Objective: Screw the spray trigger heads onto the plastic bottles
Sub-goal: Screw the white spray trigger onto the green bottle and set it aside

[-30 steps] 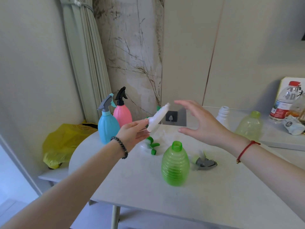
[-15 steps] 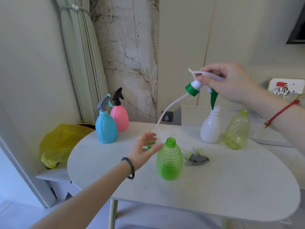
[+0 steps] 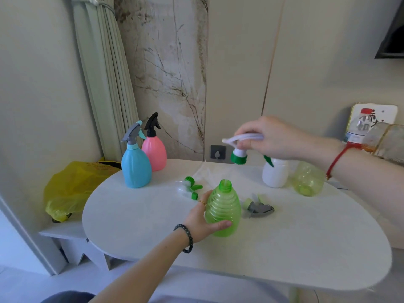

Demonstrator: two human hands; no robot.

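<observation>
Head view: left grip (image 3: 202,221) clasps the green ribbed bottle (image 3: 223,212) on the worktop (image 3: 284,248); right grip (image 3: 271,138) pinches the white-and-green trigger head (image 3: 239,153) above its open neck.

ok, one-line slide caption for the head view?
Left hand steadies the open green bottle while right hand holds a white-and-green trigger head above it.

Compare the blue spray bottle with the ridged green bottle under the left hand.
The blue spray bottle is opaque and smooth; the green bottle is translucent and ridged. The blue spray bottle already has a grey trigger head fitted; the green bottle has an open neck. The blue spray bottle stands free near the table's back, while the left hand holds the green bottle. Both stand upright on the white table.
</observation>
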